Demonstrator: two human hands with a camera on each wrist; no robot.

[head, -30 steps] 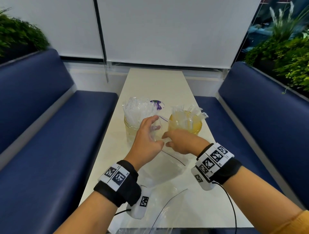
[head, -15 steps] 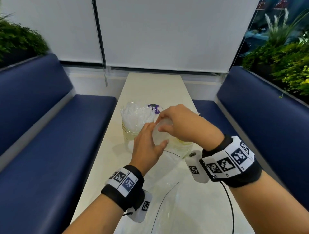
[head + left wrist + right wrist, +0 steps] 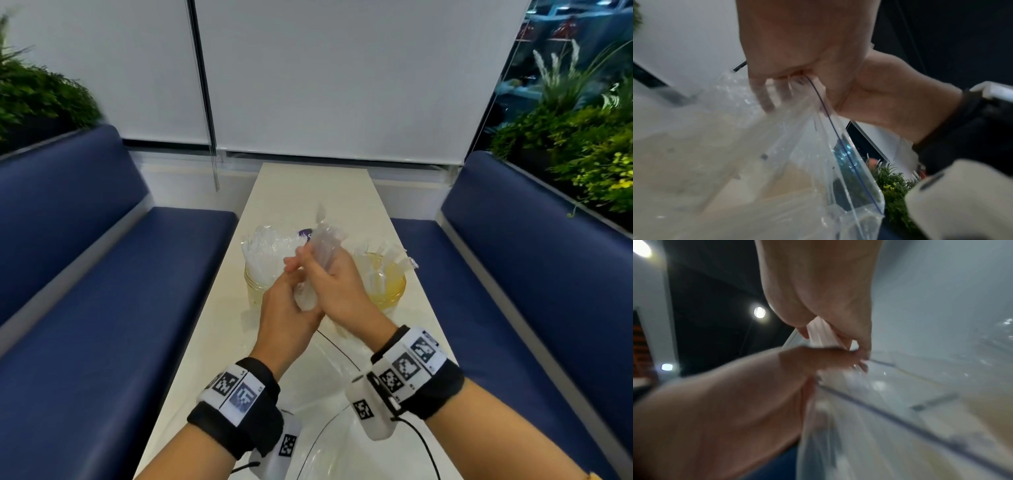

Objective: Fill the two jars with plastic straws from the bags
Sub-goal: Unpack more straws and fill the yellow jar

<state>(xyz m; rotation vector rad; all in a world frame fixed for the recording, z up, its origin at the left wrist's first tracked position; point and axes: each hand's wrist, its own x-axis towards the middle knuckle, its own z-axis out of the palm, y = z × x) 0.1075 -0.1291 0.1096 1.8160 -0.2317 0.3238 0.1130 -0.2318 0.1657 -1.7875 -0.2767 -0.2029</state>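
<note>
Both hands meet above the table, just in front of the two jars. My right hand grips a clear bundle of wrapped straws that sticks up past its fingers; in the right wrist view its thumb and fingers pinch the white strips. My left hand presses in from the left, and its curled fingers hold the clear zip bag by its blue-lined edge. The left jar is packed with wrapped straws. The yellowish right jar holds a looser lot.
The clear bag trails from the hands onto the white table towards me. A small purple item lies behind the jars. Blue benches run along both sides. Wrist-camera cables hang near the table's front edge.
My right hand came up from the bag on the table with a clear bundle and now holds it upright. My left hand closed in against it. The head view tilted up slightly.
</note>
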